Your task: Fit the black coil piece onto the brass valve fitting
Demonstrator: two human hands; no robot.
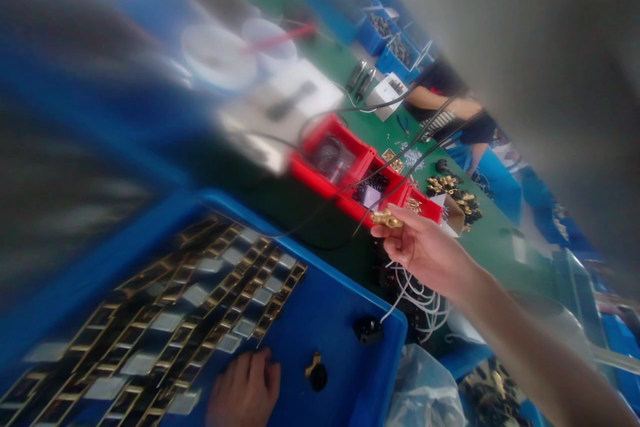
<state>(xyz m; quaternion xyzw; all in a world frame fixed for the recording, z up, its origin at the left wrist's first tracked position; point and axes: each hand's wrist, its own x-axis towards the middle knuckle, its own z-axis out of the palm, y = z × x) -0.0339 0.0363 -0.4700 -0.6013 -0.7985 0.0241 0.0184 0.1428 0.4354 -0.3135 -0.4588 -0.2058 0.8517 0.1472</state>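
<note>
My right hand (425, 247) is raised over the near edge of the red bins, its fingers closed round a small brass fitting (387, 219). Lower down, my left hand (245, 388) rests in the blue tray (350, 320), with its fingers curled down beside the rows of black and gold parts (200, 307). What it holds, if anything, is hidden. A brass piece with a round black knob (317, 373) lies on the tray floor to the right of my left hand. Near the tray's right corner sits a black part (369, 329) with a white cable.
Red bins (350, 167) with small parts stand on the green table (505, 253). Beyond are a pile of brass fittings (453, 197), a white box (387, 95) and another person's arms (443, 103). Dark cables cross above the bins. A clear plastic bag (425, 390) is at the tray's right.
</note>
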